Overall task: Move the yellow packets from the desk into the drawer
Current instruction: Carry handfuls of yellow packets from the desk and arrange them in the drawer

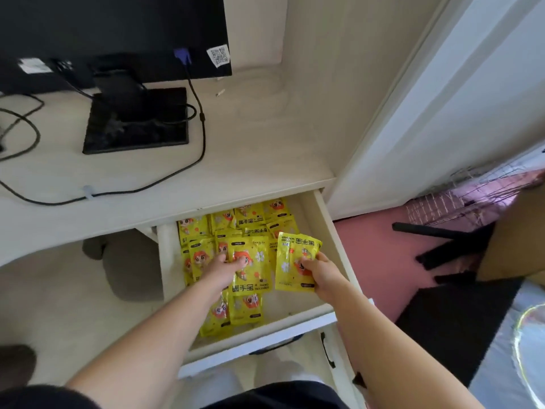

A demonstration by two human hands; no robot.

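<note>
Holding a yellow packet (295,261) by its lower right part, the right hand (323,274) had a tight grip over the open drawer (334,240), low in the middle of the frame. The left hand (222,271) pinched a second packet (252,276) above the pile (224,225). They looked light, thin, bendy and slippery, so an edge seemed best to pinch. Pale smooth wood made the desk (250,149).

I see a pale wooden desk (250,149) carrying a black monitor (112,31); beside it, a white panel (442,98) and pink floor (374,255).
</note>
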